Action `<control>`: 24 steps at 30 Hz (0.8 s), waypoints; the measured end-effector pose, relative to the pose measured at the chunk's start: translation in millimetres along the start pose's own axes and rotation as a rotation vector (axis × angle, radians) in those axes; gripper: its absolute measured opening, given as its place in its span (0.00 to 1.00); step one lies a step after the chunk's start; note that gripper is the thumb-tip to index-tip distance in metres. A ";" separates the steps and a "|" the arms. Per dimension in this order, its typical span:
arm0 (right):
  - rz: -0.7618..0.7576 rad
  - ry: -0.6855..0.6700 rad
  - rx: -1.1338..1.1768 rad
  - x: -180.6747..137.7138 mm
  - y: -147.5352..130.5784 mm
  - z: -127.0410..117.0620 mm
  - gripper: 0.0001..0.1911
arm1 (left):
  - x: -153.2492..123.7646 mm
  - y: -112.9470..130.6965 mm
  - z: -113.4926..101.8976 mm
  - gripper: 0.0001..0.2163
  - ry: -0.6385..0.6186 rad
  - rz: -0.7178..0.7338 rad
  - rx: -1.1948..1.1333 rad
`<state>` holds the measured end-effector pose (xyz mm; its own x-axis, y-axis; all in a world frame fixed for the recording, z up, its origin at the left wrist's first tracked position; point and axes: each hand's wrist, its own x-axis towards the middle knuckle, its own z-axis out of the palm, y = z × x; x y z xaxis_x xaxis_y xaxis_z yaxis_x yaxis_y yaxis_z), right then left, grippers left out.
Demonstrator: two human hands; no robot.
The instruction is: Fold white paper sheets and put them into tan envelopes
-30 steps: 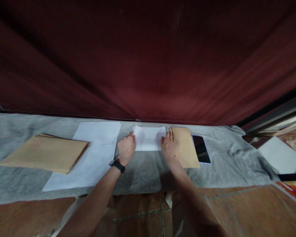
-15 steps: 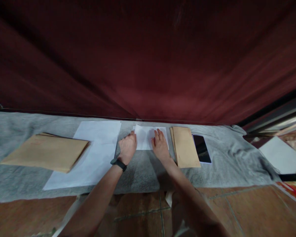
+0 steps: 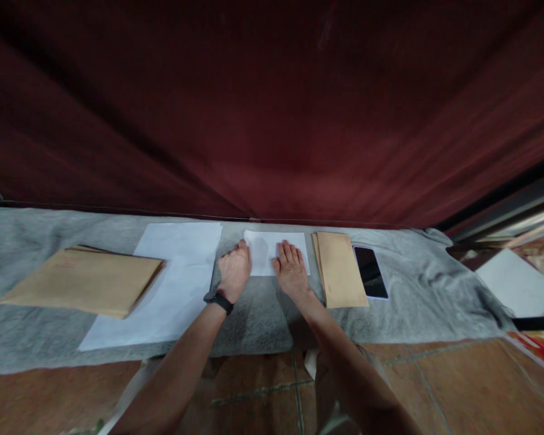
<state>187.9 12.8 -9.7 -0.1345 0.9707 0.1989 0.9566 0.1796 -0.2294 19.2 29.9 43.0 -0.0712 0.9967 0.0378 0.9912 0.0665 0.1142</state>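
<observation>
A small white sheet of paper [image 3: 263,254], seemingly folded, lies flat on the grey cloth in front of me. My left hand [image 3: 234,269], with a dark watch on its wrist, is closed with curled fingers at the paper's left edge; the fingertips are partly hidden. Resting flat on the paper's right half is my right hand [image 3: 291,269], its fingers stretched out. Just right of the paper sits a small stack of brown envelopes [image 3: 342,272].
A phone [image 3: 370,272] lies partly beside the envelopes. To the left, larger brown envelopes [image 3: 81,281] overlap big white sheets [image 3: 181,260]. The grey cloth [image 3: 417,284] covers a narrow surface against a dark red curtain [image 3: 272,121]. Tiled floor [image 3: 254,399] shows below.
My right hand has moved slightly left and down, pressing flatter on the paper. The paper's raised top-left corner now lies flat. My left hand stays at the left edge.
</observation>
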 end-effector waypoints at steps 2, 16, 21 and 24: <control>0.002 0.000 -0.006 0.0 -1.0 -0.8 0.29 | 0.3 0.7 -1.6 0.18 0.046 0.015 0.005; 0.026 -0.087 0.009 4.6 -1.9 -9.5 0.27 | -9.9 38.5 38.7 0.26 0.005 0.395 -0.157; 0.024 -0.060 0.066 14.6 -3.5 -6.4 0.27 | -7.2 38.9 37.7 0.26 -0.020 0.358 -0.159; 0.008 -0.056 0.076 19.5 -6.8 -2.8 0.27 | -4.5 37.9 38.3 0.26 -0.026 0.321 -0.153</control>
<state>179.4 30.1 -1.6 -0.1429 0.9793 0.1434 0.9357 0.1808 -0.3029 61.4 29.7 9.2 0.2460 0.9667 0.0703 0.9344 -0.2558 0.2478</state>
